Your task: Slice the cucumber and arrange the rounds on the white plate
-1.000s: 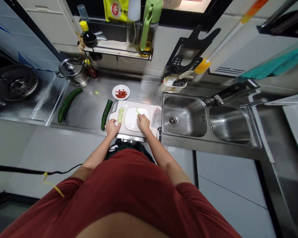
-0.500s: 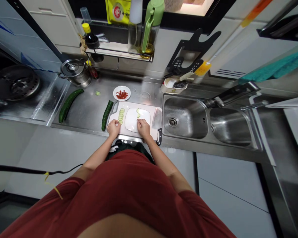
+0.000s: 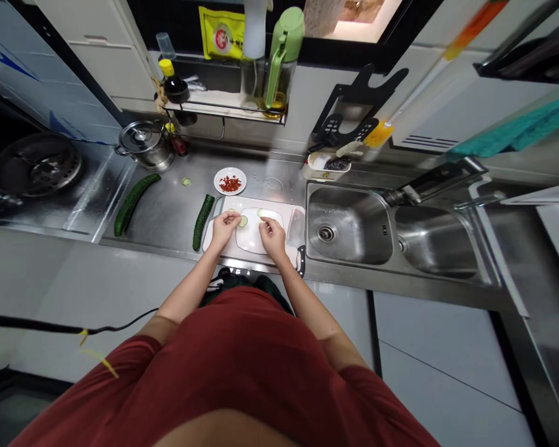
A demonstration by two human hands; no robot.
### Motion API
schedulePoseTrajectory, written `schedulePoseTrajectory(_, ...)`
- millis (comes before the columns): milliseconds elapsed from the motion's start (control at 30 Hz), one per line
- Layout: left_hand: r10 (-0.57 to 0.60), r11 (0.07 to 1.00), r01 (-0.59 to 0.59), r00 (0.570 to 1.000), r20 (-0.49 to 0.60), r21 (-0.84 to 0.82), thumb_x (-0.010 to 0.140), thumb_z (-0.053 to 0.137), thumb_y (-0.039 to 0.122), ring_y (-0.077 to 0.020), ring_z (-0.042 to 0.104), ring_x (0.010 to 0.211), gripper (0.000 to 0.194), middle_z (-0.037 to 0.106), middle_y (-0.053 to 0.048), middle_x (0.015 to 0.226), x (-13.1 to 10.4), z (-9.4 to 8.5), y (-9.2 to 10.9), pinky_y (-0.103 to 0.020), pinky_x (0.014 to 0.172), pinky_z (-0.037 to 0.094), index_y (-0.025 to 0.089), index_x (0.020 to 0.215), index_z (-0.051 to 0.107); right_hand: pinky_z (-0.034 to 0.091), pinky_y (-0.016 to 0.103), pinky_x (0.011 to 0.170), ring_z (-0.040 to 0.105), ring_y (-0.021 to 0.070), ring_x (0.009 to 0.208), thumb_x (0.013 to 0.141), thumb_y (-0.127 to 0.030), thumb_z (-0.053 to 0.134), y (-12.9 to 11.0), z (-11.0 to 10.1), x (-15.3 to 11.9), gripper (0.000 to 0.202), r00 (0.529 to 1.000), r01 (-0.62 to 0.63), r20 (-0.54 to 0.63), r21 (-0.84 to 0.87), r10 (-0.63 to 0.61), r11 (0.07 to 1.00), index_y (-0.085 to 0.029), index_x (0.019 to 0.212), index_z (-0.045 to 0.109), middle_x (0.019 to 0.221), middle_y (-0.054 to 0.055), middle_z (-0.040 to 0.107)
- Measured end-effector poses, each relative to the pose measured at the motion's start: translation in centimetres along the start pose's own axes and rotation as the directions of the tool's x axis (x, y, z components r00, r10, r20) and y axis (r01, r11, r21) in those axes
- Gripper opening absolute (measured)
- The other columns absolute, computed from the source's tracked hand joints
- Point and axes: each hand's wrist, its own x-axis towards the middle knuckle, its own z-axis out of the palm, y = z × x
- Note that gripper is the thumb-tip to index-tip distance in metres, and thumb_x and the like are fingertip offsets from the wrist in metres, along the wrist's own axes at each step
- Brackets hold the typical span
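Note:
My left hand [image 3: 225, 228] is closed over the left part of the cutting board [image 3: 233, 250], its fingertips pinching a pale green cucumber slice [image 3: 243, 221] at the left edge of the white square plate [image 3: 251, 238]. My right hand [image 3: 272, 237] is at the plate's right side, thumb and fingers pinched together; what they hold, if anything, is too small to tell. Close to its fingertips, a cucumber slice [image 3: 260, 212] lies near the plate's far edge. A knife [image 3: 300, 259] lies at the board's right end. Left of the board is a cut cucumber [image 3: 203, 222].
A whole cucumber [image 3: 133, 205] lies farther left, below a steel pot [image 3: 145, 146]. Behind the board stands a small plate of red pieces [image 3: 230, 182]. The double sink [image 3: 349, 223] is at the right, the stove pan [image 3: 35, 166] at the far left.
My left hand has moved up and right from the row of slices to the plate's edge, with a slice at its fingertips. My right hand stays over the plate's right side. The view has shifted slightly.

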Motion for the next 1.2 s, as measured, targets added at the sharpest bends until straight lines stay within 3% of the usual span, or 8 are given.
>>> schedulePoseTrajectory(133, 0.023, 0.994, -0.011, 0.994, 0.106, -0.11, 0.065, 0.076, 0.034, -0.0115, 0.061, 0.071, 0.029, 0.068, -0.004, 0.08, -0.1, 0.7, 3.2, -0.024, 0.07, 0.049, 0.015, 0.085, 0.069, 0.048, 0.027, 0.071, 0.058, 0.0153, 0.08, 0.085, -0.04, 0.053, -2.0, -0.7, 1.4, 0.036, 1.0, 0.004, 0.0, 0.233, -0.004, 0.972, -0.019, 0.113, 0.06, 0.095, 0.004, 0.066)
schedulePoseTrajectory(300, 0.086, 0.985, -0.053, 0.975, 0.203, -0.162, 0.063, 0.079, 0.034, -0.0113, 0.06, 0.072, 0.031, 0.067, -0.003, 0.079, -0.6, 1.5, 6.2, -0.024, 0.072, 0.049, 0.014, 0.083, 0.069, 0.049, 0.026, 0.07, 0.059, 0.0146, 0.08, 0.083, -0.043, 0.058, -4.6, -2.0, 2.4, 0.025, 0.997, 0.063, 0.016, 0.402, -0.076, 0.913, -0.02, 0.089, 0.063, 0.088, 0.003, 0.066)
schedulePoseTrajectory(433, 0.095, 0.982, -0.071, 0.987, 0.133, -0.174, 0.067, 0.077, 0.039, -0.0098, 0.06, 0.072, 0.034, 0.065, -0.002, 0.078, -0.9, 1.9, 7.1, -0.021, 0.068, 0.047, 0.016, 0.09, 0.066, 0.049, 0.025, 0.066, 0.058, 0.014, 0.076, 0.081, -0.047, 0.059, -5.4, -2.7, 2.8, 0.027, 0.999, 0.043, -0.014, 0.479, -0.041, 0.877, -0.02, 0.083, 0.06, 0.081, 0.001, 0.064)
schedulePoseTrajectory(533, -0.046, 0.978, 0.073, 0.989, 0.138, -0.193, 0.074, 0.069, 0.048, -0.0065, 0.055, 0.056, 0.037, 0.062, 0.001, 0.065, -1.2, 1.8, 7.2, -0.016, 0.052, 0.04, 0.017, 0.094, 0.064, 0.049, 0.026, 0.066, 0.058, 0.0145, 0.077, 0.081, -0.049, 0.06, -5.4, -3.2, 3.0, 0.03, 0.999, 0.029, -0.031, 0.512, -0.015, 0.858, -0.02, 0.083, 0.06, 0.082, 0.002, 0.064)
schedulePoseTrajectory(667, -0.285, 0.884, 0.4, 0.872, 0.398, -0.243, 0.077, 0.062, 0.059, -0.0052, 0.049, 0.045, 0.05, 0.061, 0.0, 0.062, -1.6, 1.8, 7.7, -0.015, 0.043, 0.034, 0.018, 0.106, 0.061, 0.049, 0.026, 0.066, 0.058, 0.015, 0.079, 0.081, -0.049, 0.06, -5.7, -3.7, 3.1, 0.029, 0.999, 0.032, -0.009, 0.503, -0.032, 0.864, -0.02, 0.084, 0.06, 0.082, 0.002, 0.063)
schedulePoseTrajectory(767, -0.315, 0.826, 0.479, 0.83, 0.461, -0.298, 0.075, 0.066, 0.057, -0.0052, 0.052, 0.049, 0.052, 0.061, 0.0, 0.067, -1.7, 2.0, 8.5, -0.014, 0.043, 0.035, 0.02, 0.111, 0.059, 0.048, 0.026, 0.067, 0.058, 0.0144, 0.079, 0.082, -0.047, 0.06, -6.0, -4.0, 3.0, 0.027, 0.999, 0.044, 0.005, 0.495, -0.053, 0.868, -0.02, 0.083, 0.06, 0.082, 0.001, 0.063)
schedulePoseTrajectory(1000, -0.265, 0.854, 0.42, 0.859, 0.439, -0.307, 0.07, 0.075, 0.042, -0.0042, 0.052, 0.054, 0.048, 0.063, -0.001, 0.079, -1.3, 2.0, 9.2, -0.014, 0.044, 0.036, 0.021, 0.109, 0.059, 0.047, 0.025, 0.066, 0.058, 0.0147, 0.084, 0.084, -0.043, 0.059, -6.3, -4.5, 2.6, 0.023, 0.99, 0.114, 0.023, 0.446, -0.139, 0.888, -0.02, 0.083, 0.061, 0.087, 0.001, 0.062)
schedulePoseTrajectory(1200, -0.21, 0.895, 0.35, 0.878, 0.431, -0.275, 0.065, 0.078, 0.034, -0.0041, 0.052, 0.056, 0.051, 0.062, 0.001, 0.076, -1.3, 1.7, 9.7, -0.013, 0.044, 0.032, 0.02, 0.11, 0.06, 0.047, 0.025, 0.068, 0.057, 0.016, 0.091, 0.087, -0.039, 0.056, -6.6, -5.2, 2.3, 0.019, 0.973, 0.204, 0.024, 0.364, -0.228, 0.909, -0.021, 0.084, 0.06, 0.094, 0.003, 0.061)
